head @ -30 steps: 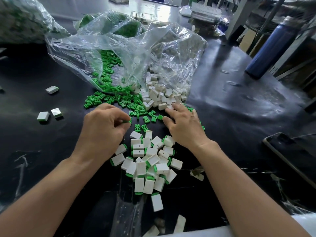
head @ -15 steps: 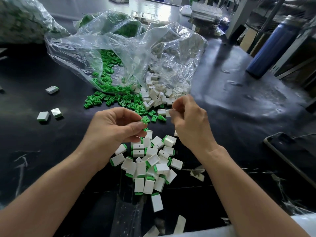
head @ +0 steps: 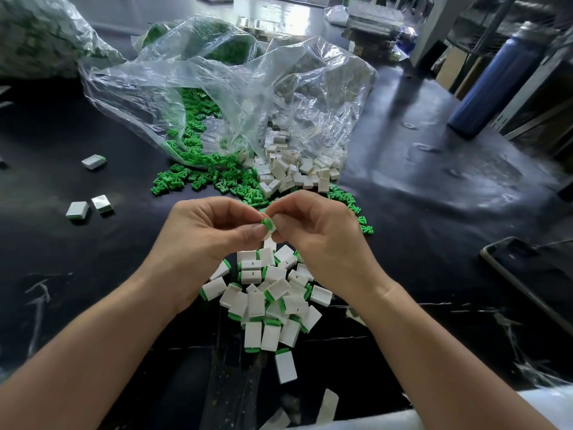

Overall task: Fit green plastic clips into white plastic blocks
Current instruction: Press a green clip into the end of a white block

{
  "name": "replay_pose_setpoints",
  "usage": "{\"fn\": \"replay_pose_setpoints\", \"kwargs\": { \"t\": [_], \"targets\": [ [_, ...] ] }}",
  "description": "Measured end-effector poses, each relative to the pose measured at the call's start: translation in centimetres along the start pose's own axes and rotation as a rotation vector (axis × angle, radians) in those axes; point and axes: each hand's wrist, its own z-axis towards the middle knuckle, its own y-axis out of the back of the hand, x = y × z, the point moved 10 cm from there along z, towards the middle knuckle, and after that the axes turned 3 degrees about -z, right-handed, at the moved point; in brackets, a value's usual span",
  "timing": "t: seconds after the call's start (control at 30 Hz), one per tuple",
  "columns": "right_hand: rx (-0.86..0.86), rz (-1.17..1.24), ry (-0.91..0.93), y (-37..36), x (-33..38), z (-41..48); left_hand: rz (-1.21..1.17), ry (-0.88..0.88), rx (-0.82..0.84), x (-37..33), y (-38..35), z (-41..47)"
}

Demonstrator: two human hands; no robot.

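Observation:
My left hand (head: 210, 240) and my right hand (head: 322, 240) meet above the black table, fingertips together. Between them sits one white block with a green clip (head: 268, 226) at its top; both hands pinch it. Just below lies a heap of white blocks with green clips fitted (head: 266, 299). Farther back, loose green clips (head: 217, 181) spill from a clear plastic bag (head: 217, 88), and bare white blocks (head: 294, 172) spill beside them on the right.
Three fitted blocks lie apart at the left: one (head: 94, 161) farther back, a pair (head: 90, 207) nearer. A blue bottle (head: 493, 85) stands at the back right. A dark tray edge (head: 521, 280) lies at the right. Another filled bag (head: 34, 35) sits at the back left.
Both hands rose from the clip and block piles, each with a part, and came together; the clip now sits on the block held between them.

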Motion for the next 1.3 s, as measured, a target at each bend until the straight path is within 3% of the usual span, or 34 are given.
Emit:
{"fn": "replay_pose_setpoints", "kwargs": {
  "t": [0.3, 0.6, 1.0, 1.3],
  "targets": [
    [0.055, 0.129, -0.036, -1.0, 0.0, -0.2, 0.035, -0.016, -0.06, -0.3, 0.8, -0.2],
    [0.106, 0.477, -0.224, -1.3, -1.5, -0.4, 0.088, -0.024, -0.053, -0.6, 0.5, -0.3],
    [-0.057, 0.29, -0.077, 1.0, -0.4, 0.0, 0.055, -0.055, 0.004, -1.0, -0.3, -0.7],
    [-0.019, 0.176, -0.033, 0.5, 0.2, 0.0, 0.091, -0.042, 0.015, -1.0, -0.6, -0.7]
  ]
}}
